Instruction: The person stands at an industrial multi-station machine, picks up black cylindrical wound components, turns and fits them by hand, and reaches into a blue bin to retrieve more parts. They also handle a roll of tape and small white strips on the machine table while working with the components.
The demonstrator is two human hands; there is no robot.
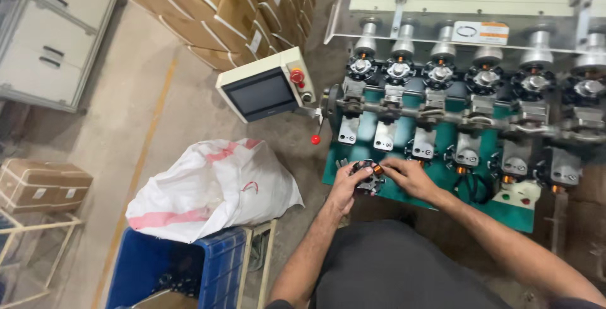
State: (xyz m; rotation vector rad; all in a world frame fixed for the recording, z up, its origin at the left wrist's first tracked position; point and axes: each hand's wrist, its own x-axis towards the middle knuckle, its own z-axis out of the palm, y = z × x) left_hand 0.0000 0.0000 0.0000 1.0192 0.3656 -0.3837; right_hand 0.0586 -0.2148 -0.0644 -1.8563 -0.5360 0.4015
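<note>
**Both hands on a wound stator at the machine's front edge**

A small black stator with copper windings sits between the two hands, low over the green bed of a winding machine. The left hand cups it from below, fingers curled around its rim. The right hand meets it from the other side, fingertips pinched on its copper-coloured edge. Behind, a row of similar stators stands on spindles. To the left: a tilted control screen, a white sack over a blue crate.
</note>
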